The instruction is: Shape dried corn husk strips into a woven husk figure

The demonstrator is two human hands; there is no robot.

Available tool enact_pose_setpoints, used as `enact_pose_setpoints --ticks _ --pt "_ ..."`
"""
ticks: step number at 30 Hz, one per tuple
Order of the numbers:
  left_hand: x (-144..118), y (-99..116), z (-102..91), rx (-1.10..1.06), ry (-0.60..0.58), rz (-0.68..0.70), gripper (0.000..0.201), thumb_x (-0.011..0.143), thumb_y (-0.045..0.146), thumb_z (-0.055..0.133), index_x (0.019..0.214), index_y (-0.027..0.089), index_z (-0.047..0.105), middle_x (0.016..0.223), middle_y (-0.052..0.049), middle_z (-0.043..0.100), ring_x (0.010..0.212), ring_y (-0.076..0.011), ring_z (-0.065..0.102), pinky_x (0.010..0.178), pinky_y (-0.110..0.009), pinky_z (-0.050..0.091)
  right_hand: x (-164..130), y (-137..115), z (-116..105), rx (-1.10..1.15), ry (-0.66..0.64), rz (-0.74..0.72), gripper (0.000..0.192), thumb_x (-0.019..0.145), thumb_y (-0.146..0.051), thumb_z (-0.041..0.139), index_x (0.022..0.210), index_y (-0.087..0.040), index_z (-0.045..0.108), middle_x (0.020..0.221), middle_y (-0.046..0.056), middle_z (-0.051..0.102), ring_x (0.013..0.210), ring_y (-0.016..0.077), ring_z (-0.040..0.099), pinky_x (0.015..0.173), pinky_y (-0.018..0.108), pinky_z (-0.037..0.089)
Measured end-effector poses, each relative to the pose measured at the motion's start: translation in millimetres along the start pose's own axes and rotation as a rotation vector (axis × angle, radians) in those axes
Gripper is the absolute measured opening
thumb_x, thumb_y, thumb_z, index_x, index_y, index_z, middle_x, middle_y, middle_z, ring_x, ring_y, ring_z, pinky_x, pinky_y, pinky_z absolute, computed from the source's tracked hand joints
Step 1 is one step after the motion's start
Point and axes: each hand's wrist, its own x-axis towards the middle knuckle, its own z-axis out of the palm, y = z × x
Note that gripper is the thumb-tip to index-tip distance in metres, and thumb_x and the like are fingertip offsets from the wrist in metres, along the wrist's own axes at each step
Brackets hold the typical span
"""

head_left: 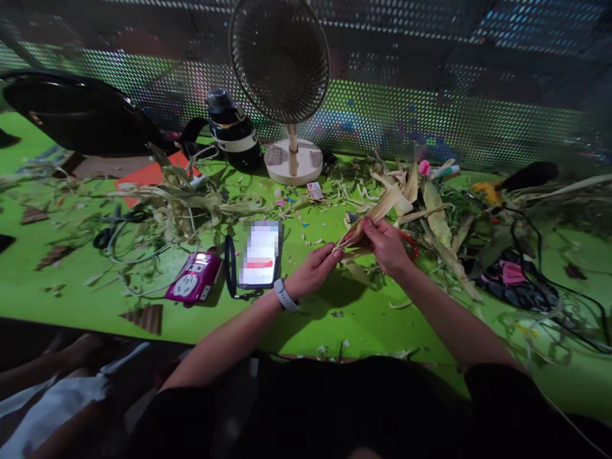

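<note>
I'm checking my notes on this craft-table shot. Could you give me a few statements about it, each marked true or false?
1. Both hands hold the same dried husk. True: the left hand pinches its near end and the right hand wraps around it.
2. The watch is on the right wrist. False: it is on the left wrist.
3. The phone lies left of the hands, on the green table. True.
4. The fan stands at the table's near edge. False: it stands at the far side, by the perforated wall.
5. A pink power strip lies left of the phone. True.
</note>
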Motion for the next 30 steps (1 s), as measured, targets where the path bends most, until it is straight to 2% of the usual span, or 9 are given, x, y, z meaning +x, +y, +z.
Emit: enact_pose_setpoints --ticks 2,6,8,12,15,20,23,26,30 --pt "0 -2 1.2 -0.115 -0.001 -0.013 0.035 0.091 0.051 0.042 0.078 0.018 0.047 0.062 0.004 0.037 0.053 -0.0079 0.032 0.048 -0.023 0.028 0 -2 0 0.034 -0.035 0.031 0.046 0.067 -0.067 0.065 0.072 -0.021 0.061 0.064 0.001 0.068 0.072 0.0210 0.068 0.065 0.035 0.055" --pt "0 -6 4.4 -0.198 0.106 -0.027 0.038 0.088 0.055 0.045 0.076 0.018 0.045 0.061 0.005 0.035 0.051 -0.0071 0.031 0.047 -0.023 0.026 -1 -4 -2 -0.143 -0.072 -0.117 0.043 0.074 -0.063 0.062 0.070 -0.020 0.064 0.075 0.003 0.070 0.083 0.0191 0.066 0.079 0.033 0.052" --pt "-1 -7 5.7 -0.236 0.116 -0.023 0.039 0.088 0.056 0.045 0.075 0.019 0.044 0.061 0.005 0.034 0.051 -0.0068 0.030 0.046 -0.022 0.025 0 -2 -4 -0.135 -0.048 -0.129 0.043 0.073 -0.062 0.063 0.068 -0.020 0.064 0.073 0.002 0.070 0.080 0.0184 0.066 0.077 0.033 0.053" --pt "-5 -6 6.3 -0.279 0.026 -0.021 0.037 0.089 0.052 0.046 0.073 0.018 0.044 0.061 0.005 0.033 0.050 -0.0062 0.028 0.046 -0.022 0.025 3 5 -2 0.045 -0.032 0.048 0.046 0.063 -0.065 0.070 0.065 -0.020 0.059 0.057 -0.001 0.064 0.062 0.0185 0.065 0.057 0.031 0.054" --pt "-7 -4 4.1 -0.248 0.079 0.014 0.038 0.089 0.053 0.046 0.072 0.019 0.043 0.062 0.005 0.034 0.051 -0.0065 0.029 0.047 -0.022 0.026 4 10 2 0.101 0.012 0.165 0.043 0.060 -0.058 0.075 0.063 -0.020 0.056 0.052 -0.002 0.061 0.052 0.0152 0.061 0.049 0.027 0.050" --pt "-5 -6 1.9 -0.061 0.294 0.085 0.039 0.089 0.054 0.045 0.071 0.019 0.044 0.062 0.004 0.037 0.053 -0.0079 0.031 0.048 -0.024 0.026 7 13 3 0.175 0.013 0.252 0.033 0.061 -0.045 0.079 0.066 -0.019 0.059 0.055 -0.003 0.062 0.050 0.0111 0.058 0.051 0.024 0.050" --pt "-5 -7 3.5 -0.107 0.290 0.090 0.038 0.090 0.053 0.044 0.071 0.019 0.043 0.061 0.004 0.036 0.052 -0.0075 0.031 0.048 -0.023 0.027 9 17 4 0.172 0.031 0.238 0.028 0.068 -0.042 0.075 0.067 -0.019 0.059 0.056 -0.002 0.063 0.051 0.0130 0.059 0.051 0.026 0.051" --pt "-4 -7 2.6 -0.125 0.269 0.070 0.040 0.089 0.055 0.044 0.070 0.019 0.043 0.061 0.004 0.035 0.052 -0.0073 0.031 0.047 -0.023 0.027 7 20 7 0.222 0.055 0.365 0.024 0.074 -0.040 0.071 0.070 -0.019 0.060 0.059 -0.001 0.065 0.050 0.0140 0.059 0.051 0.028 0.053" --pt "1 -6 -5.4 -0.007 0.398 0.075 0.041 0.088 0.055 0.045 0.068 0.019 0.041 0.060 0.004 0.035 0.053 -0.0079 0.032 0.048 -0.023 0.026 0 18 8 0.256 -0.105 0.416 0.040 0.082 -0.057 0.056 0.087 -0.019 0.063 0.074 0.005 0.071 0.059 0.0170 0.066 0.060 0.033 0.057"
